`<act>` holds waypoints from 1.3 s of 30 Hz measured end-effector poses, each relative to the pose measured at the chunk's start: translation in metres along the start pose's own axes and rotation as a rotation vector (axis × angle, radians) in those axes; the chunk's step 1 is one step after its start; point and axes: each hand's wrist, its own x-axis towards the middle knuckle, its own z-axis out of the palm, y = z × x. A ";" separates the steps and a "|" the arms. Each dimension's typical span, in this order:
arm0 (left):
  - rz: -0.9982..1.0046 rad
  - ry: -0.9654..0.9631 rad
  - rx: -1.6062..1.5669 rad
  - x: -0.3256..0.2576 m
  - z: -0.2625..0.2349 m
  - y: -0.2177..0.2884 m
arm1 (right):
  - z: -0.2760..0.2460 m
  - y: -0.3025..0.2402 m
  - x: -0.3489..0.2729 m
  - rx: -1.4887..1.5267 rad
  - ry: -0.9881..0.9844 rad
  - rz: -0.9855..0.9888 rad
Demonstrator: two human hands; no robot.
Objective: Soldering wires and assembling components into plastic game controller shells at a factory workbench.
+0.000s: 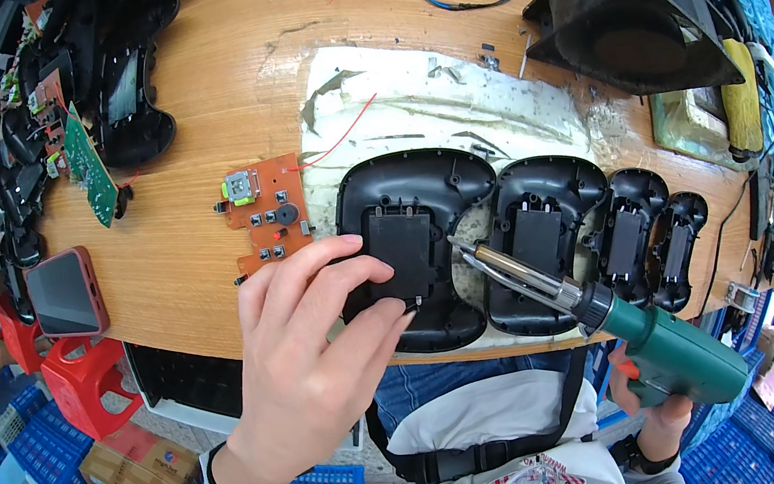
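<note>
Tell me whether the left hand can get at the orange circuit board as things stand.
Probably yes: the left hand overlaps the lower edge of the orange circuit board in this view, and the rest lies uncovered on the wooden table, with no obstacle visible.

Bright light, fisheye-bent edges, black corners

We count two hands, four shells in a row, one iron, one mat, one phone.

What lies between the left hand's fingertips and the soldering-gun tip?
In the head view, part of the row's leftmost black shell, including its rectangular compartment, lies between them.
</note>
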 end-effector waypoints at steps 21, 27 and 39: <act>-0.076 0.097 0.012 0.079 0.014 -0.050 | 0.004 -0.002 0.015 0.100 -0.051 -0.143; -0.026 0.184 -0.021 0.084 0.005 -0.062 | 0.005 -0.001 0.012 0.146 -0.062 -0.159; -0.316 0.232 -0.435 0.025 -0.005 -0.032 | 0.012 -0.008 0.018 -0.165 0.070 -0.134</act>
